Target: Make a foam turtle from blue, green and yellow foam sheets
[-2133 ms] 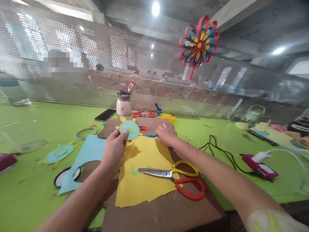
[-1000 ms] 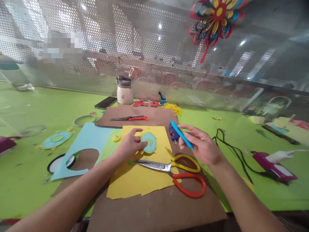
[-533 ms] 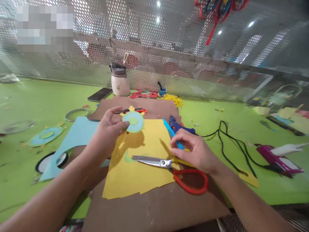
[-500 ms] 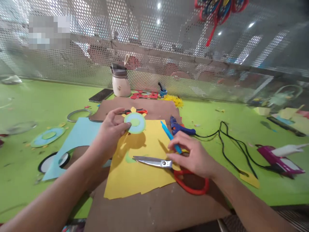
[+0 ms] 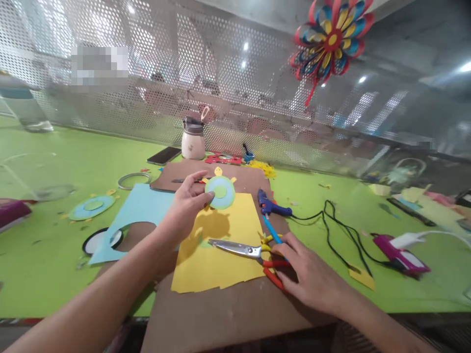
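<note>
Here, left hand (image 5: 186,203) grip pinching paper disc (image 5: 220,192), right hand (image 5: 312,279) grip closed over scissors (image 5: 253,252) handles

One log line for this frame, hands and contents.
left hand: holds paper disc | right hand: on scissors, blue pen | under: yellow paper

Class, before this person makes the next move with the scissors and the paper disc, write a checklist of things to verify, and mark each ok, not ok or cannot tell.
1. Left hand has a firm hold of the paper disc: ok, pinched at its edge, raised above the yellow sheet.
2. Right hand on the scissors: ok, it covers the handles.
3. Fingers through the handle loops: cannot tell.
4. Scissor blades closed: ok.
5. Blue pen put down: cannot tell.
6. Glue gun clear of both hands: ok.
</note>
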`<state>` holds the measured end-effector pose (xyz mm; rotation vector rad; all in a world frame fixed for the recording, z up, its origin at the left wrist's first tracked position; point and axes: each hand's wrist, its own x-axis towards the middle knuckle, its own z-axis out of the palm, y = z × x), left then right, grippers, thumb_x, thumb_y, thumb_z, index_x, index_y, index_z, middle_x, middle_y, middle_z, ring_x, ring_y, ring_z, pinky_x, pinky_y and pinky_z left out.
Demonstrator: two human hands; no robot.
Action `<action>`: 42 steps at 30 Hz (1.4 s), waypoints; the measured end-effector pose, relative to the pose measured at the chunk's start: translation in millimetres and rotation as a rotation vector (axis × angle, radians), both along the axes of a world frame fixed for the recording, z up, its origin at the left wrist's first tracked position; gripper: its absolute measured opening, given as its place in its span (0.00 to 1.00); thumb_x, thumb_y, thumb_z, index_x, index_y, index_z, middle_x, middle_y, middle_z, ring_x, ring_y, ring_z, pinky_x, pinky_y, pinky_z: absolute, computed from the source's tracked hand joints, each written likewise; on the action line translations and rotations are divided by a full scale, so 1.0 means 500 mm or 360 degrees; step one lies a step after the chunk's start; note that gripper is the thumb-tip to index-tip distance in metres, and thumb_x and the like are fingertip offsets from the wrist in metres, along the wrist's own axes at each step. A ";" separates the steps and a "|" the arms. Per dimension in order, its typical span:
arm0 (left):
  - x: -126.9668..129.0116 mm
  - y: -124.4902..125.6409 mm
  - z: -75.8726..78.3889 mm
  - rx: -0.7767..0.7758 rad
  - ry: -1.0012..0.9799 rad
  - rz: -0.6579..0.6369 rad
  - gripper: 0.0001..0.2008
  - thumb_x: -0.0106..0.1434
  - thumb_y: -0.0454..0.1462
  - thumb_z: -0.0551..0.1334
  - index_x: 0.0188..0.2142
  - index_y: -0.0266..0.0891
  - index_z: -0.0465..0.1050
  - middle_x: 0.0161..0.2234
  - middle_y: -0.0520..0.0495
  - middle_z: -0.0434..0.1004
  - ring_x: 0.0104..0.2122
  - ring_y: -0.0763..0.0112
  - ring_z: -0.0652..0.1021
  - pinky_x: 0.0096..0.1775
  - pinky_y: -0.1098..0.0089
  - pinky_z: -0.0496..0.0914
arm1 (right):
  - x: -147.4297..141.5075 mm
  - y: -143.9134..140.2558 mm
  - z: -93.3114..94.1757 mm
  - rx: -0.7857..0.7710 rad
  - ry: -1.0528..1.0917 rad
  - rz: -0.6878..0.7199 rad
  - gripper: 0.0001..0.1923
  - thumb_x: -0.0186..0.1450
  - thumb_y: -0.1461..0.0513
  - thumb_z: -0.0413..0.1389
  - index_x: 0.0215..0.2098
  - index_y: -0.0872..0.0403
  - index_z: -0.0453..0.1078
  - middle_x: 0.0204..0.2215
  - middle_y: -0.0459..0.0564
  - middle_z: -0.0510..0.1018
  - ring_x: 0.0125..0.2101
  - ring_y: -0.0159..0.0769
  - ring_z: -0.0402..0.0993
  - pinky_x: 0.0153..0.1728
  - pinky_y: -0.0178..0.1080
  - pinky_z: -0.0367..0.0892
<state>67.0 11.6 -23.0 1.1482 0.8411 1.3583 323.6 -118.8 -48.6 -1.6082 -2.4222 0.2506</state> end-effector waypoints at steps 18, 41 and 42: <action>-0.016 -0.016 0.020 0.0253 -0.0113 -0.0148 0.34 0.53 0.35 0.68 0.58 0.39 0.58 0.28 0.51 0.77 0.27 0.71 0.76 0.29 0.71 0.68 | 0.051 0.005 -0.075 0.0304 0.0435 0.0222 0.08 0.66 0.67 0.50 0.41 0.49 0.65 0.41 0.52 0.65 0.42 0.39 0.71 0.44 0.41 0.72; -0.023 0.040 -0.043 0.0017 0.0891 -0.0065 0.26 0.49 0.34 0.62 0.50 0.39 0.64 0.16 0.64 0.51 0.15 0.76 0.60 0.21 0.75 0.54 | 0.085 0.041 -0.100 0.0590 0.0379 -0.0086 0.06 0.65 0.65 0.53 0.40 0.50 0.63 0.40 0.52 0.65 0.40 0.41 0.71 0.42 0.45 0.72; -0.026 0.041 -0.045 0.0052 0.0973 -0.0074 0.26 0.48 0.35 0.62 0.50 0.40 0.65 0.16 0.64 0.51 0.15 0.76 0.60 0.21 0.75 0.53 | 0.084 0.041 -0.097 0.0590 0.0356 -0.0078 0.07 0.65 0.65 0.52 0.41 0.50 0.63 0.40 0.52 0.65 0.40 0.41 0.72 0.42 0.45 0.72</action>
